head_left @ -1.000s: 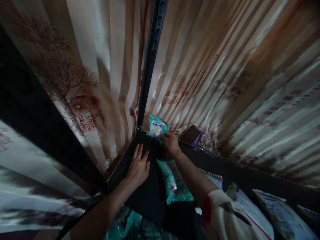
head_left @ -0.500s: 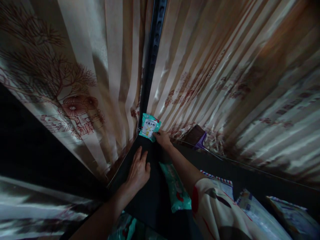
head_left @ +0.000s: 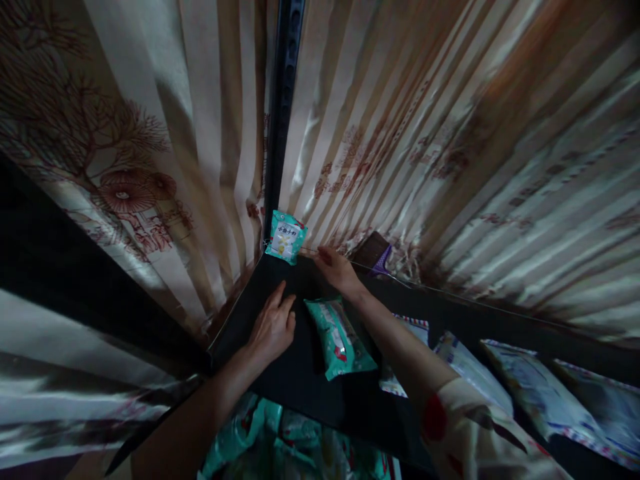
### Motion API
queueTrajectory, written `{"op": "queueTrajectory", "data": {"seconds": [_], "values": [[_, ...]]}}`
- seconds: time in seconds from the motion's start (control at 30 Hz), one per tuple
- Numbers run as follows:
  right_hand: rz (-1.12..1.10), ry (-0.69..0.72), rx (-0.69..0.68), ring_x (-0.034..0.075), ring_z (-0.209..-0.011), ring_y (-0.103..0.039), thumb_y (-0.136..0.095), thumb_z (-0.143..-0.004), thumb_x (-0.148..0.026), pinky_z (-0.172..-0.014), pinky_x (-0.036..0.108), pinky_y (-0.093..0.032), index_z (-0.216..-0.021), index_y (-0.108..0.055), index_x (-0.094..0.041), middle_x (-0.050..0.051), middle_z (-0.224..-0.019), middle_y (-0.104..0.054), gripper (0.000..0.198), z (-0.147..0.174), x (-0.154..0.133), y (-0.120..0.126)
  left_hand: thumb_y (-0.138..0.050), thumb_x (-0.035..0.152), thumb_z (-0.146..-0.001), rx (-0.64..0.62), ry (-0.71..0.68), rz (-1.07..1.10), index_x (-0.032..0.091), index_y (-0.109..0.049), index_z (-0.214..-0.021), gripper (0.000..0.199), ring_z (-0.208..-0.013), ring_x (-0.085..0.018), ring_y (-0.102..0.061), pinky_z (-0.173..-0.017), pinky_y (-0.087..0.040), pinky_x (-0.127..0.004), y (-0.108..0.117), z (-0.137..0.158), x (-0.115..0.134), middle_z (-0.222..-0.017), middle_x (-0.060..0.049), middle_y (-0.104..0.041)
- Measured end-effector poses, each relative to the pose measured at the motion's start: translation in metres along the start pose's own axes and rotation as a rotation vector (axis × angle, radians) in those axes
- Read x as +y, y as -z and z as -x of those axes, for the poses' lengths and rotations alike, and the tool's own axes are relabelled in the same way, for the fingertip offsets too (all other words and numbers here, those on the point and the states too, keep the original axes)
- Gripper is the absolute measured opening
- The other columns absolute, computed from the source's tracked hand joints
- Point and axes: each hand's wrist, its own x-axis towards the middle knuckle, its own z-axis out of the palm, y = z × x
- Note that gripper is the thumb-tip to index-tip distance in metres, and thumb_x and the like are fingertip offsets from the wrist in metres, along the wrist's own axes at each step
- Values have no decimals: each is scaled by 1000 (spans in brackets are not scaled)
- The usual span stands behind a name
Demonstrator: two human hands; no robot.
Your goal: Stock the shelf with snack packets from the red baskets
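A small teal snack packet (head_left: 287, 237) with a white label leans upright in the far corner of the dark shelf (head_left: 295, 360). Just to its right, apart from it, is my right hand (head_left: 336, 268), fingers loosely extended with nothing in them. My left hand (head_left: 273, 327) hovers over the shelf's left side, below the packet, its fingers spread and empty. Between my forearms lies a second teal snack packet (head_left: 337, 339), flat on the shelf; neither hand touches it.
Several teal packets (head_left: 285, 437) are heaped below the front edge. To the right lie several whitish-blue packets (head_left: 475, 370). A purple-and-brown brush-like object (head_left: 376, 255) rests at the back, by a thin wire. Patterned curtains (head_left: 340, 120) hang around a dark metal post (head_left: 286, 87).
My right hand has let go of the corner packet and drawn back to the right. The view has shifted, showing more of the heaped packets below. My left hand stays open.
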Motion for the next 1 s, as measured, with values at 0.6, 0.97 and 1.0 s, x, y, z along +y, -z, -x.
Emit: {"op": "queueTrajectory", "data": {"seconds": [0.6, 0.97, 1.0], "values": [[-47, 36, -73, 24, -106, -59, -52, -80, -42, -95, 41, -43, -109, -64, -22, 8, -114, -65, 37, 159, 6, 49, -41, 14, -84, -181, -128, 160, 24, -35, -137, 55, -133, -20, -34, -109, -34, -37, -17, 38, 38, -151, -7, -22], [-551, -324, -216, 22, -75, -66, -53, -75, -60, -64, 31, -53, -93, -68, -20, 7, -89, -72, 46, 142, -11, 46, -43, 31, -89, 133, -135, 188, 24, -58, -111, 27, -121, -20, -43, -102, -39, -37, 9, 19, 36, -124, -4, -56], [-591, -361, -221, 22, -75, -66, -50, -77, -61, -61, 30, -52, -92, -67, -20, 9, -89, -72, 47, 141, -13, 42, -41, 31, -90, 163, -111, 212, 23, -58, -109, 27, -120, -19, -44, -101, -39, -35, 10, 18, 36, -121, -4, -58]]}}
